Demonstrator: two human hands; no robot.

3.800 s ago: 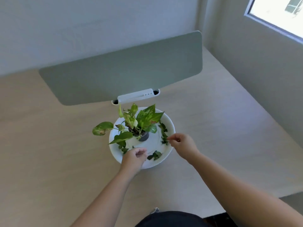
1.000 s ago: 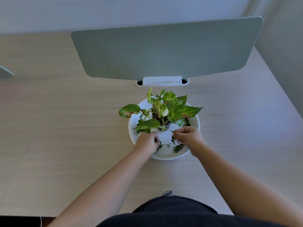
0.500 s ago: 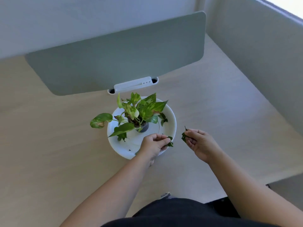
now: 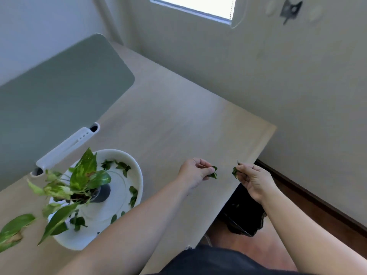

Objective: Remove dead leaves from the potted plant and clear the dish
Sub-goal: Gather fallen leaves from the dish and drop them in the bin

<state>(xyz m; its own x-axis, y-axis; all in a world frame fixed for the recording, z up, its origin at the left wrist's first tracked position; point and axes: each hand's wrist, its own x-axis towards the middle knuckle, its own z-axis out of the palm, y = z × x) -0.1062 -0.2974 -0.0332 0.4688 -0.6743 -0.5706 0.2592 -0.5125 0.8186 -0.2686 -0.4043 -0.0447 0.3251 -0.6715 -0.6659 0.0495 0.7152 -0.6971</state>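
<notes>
Pale wood desk point(image 4: 178, 124), right edge: left hand point(image 4: 195, 173) and right hand point(image 4: 255, 180) each pinch dark leaf scraps point(image 4: 213, 172); dish point(image 4: 139, 175) near left edge.

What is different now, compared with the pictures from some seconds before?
Both hands have left the white dish and moved to the right, toward the table's edge above a dark bag. The left hand and the right hand each pinch picked-up leaf pieces. The potted plant stays on the dish, where some loose leaves remain.
</notes>
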